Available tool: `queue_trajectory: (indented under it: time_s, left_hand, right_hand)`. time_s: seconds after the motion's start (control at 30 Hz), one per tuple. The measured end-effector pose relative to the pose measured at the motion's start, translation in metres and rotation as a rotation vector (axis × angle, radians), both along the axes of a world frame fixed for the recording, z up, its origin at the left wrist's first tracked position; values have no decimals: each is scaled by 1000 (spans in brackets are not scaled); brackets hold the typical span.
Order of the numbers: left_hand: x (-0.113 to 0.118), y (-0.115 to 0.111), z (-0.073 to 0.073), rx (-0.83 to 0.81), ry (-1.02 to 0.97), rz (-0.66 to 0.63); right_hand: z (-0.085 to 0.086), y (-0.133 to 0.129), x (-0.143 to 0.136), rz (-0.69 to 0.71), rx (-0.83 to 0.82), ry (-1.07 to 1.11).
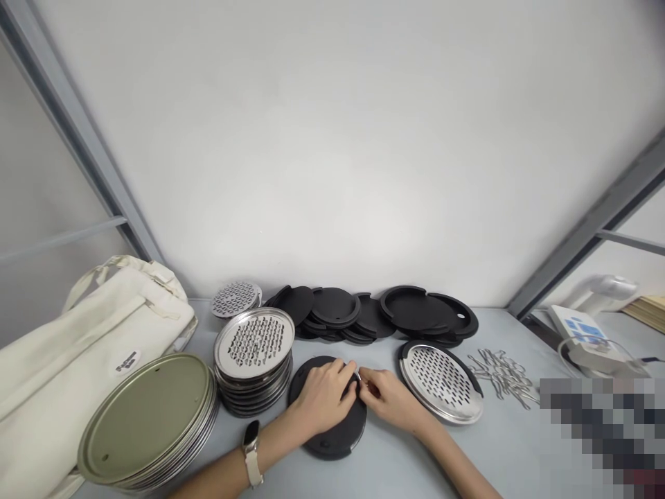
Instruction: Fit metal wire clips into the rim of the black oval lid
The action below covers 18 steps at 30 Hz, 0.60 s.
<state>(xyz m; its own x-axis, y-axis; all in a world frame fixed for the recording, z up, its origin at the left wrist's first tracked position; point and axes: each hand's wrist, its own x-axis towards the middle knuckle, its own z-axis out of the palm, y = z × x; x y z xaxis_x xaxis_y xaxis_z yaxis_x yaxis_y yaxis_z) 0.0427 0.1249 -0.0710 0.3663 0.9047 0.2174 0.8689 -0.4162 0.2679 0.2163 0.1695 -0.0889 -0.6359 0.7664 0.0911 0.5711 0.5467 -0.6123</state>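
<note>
A black round disc (pixel 335 440) lies on the table in front of me, partly covered by my hands. My left hand (pixel 327 395) rests over its upper part, fingers bent and gripping it toward its right edge. At that edge my right hand (pixel 384 395) is closed in a pinch. A small shiny metal piece (pixel 358 374) shows by the fingertips; most of it is hidden. To the right, a perforated metal grater disc (pixel 441 381) sits in a black rim. A stack of grater discs (pixel 254 346) stands left of my left hand.
Several black round holders (pixel 332 308) lie along the wall, beside a smaller grater stack (pixel 235 299). Loose wire hooks (pixel 506 374) are piled at right. Olive-green plates (pixel 150 423) are stacked at left, by a cream bag (pixel 104 333). A white box (pixel 582 329) stands far right.
</note>
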Motion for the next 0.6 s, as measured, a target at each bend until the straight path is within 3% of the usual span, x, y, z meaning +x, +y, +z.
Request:
queue_trajectory:
  time_s: [0.6]
  left_hand:
    - [-1,0,0,-16,20,-28]
  right_hand:
    - [1,2,1,6,-1,-12]
